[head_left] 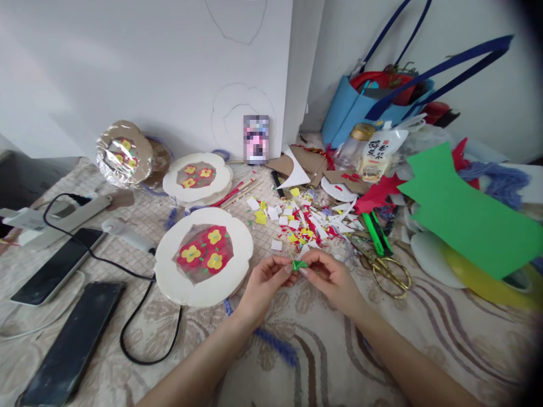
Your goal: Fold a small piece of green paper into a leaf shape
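A small folded piece of green paper is pinched between the fingertips of both hands, above the patterned tablecloth. My left hand grips its left side, and my right hand its right side. Just left of the hands lies a white scalloped paper frame with red and yellow flowers in its middle. Behind the fingers spreads a heap of white, red and yellow paper scraps. Gold-handled scissors rest to the right of my right hand, next to a green utility knife.
A large green paper sheet covers the right side. Behind it stand a pouch and a blue bag. More flower frames are at back left. A glue gun, cables and dark phones lie at left.
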Tool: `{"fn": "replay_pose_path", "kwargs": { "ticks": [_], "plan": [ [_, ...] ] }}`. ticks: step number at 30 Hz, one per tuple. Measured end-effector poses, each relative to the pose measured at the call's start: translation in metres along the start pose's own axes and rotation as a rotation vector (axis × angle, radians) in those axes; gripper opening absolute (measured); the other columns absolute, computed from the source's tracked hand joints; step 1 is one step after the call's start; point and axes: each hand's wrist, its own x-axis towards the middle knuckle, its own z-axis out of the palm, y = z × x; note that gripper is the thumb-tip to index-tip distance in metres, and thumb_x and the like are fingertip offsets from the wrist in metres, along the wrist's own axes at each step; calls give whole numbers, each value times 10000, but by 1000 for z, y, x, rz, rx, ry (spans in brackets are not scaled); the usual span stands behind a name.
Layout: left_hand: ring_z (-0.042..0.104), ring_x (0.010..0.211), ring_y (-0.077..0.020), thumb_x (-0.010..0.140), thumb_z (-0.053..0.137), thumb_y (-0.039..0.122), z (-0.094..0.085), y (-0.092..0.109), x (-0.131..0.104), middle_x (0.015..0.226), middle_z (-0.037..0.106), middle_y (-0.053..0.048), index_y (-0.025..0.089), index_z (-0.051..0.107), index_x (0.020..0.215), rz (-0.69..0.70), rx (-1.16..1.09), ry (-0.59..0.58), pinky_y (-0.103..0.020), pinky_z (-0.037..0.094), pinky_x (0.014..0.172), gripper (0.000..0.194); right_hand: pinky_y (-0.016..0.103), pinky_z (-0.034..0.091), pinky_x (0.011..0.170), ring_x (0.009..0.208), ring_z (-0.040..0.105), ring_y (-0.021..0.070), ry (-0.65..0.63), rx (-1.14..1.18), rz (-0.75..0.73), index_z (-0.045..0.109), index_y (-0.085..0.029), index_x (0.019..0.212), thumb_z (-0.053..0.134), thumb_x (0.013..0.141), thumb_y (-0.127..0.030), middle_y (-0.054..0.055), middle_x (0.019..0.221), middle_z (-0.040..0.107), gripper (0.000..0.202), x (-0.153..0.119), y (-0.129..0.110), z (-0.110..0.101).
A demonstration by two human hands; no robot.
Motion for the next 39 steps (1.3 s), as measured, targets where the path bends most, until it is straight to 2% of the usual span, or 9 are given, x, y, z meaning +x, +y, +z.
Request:
{"fn": "replay_pose_path", "kwargs": {
  "ticks": [7,12,15,22,27,39],
  "plan": [
    [561,615,-112,703,689,411,1,0,1,668,625,-11,135,601,752,-23,35,22,-261,444,664,293,245,430,606,691,520,143,30,30,54,530,-207,801,557,848,-324,4,747,526,129,-1,0,1],
    [557,595,-110,614,770,345,4,2,-1,643,625,-5,130,619,768,4,127,14,-241,435,619,305,231,432,598,679,524,137,45,17,63,523,-203,783,550,847,-290,-2,726,528,110,0,0,4],
    [558,597,-110,672,722,374,3,0,0,640,627,-13,127,619,749,1,146,34,-240,440,624,278,227,426,592,665,521,132,55,18,73,514,-203,776,553,841,-280,-9,714,523,108,1,1,5],
    [561,607,-123,747,628,448,1,-2,1,658,625,-29,128,602,746,-2,134,1,-264,459,656,321,231,425,584,651,522,132,72,18,96,514,-203,775,546,843,-281,-12,698,530,109,1,4,5],
    [556,600,-119,635,750,372,1,-3,1,641,628,-15,134,611,749,23,211,-12,-238,427,606,298,231,431,580,644,529,132,79,30,86,513,-202,764,553,840,-303,-12,691,534,133,1,2,7],
    [551,581,-118,700,692,332,1,-5,0,601,615,-6,145,593,715,54,239,8,-241,420,598,212,234,428,591,658,521,134,98,53,104,515,-202,769,571,827,-290,-10,702,528,119,1,-2,10]
  ]
}}
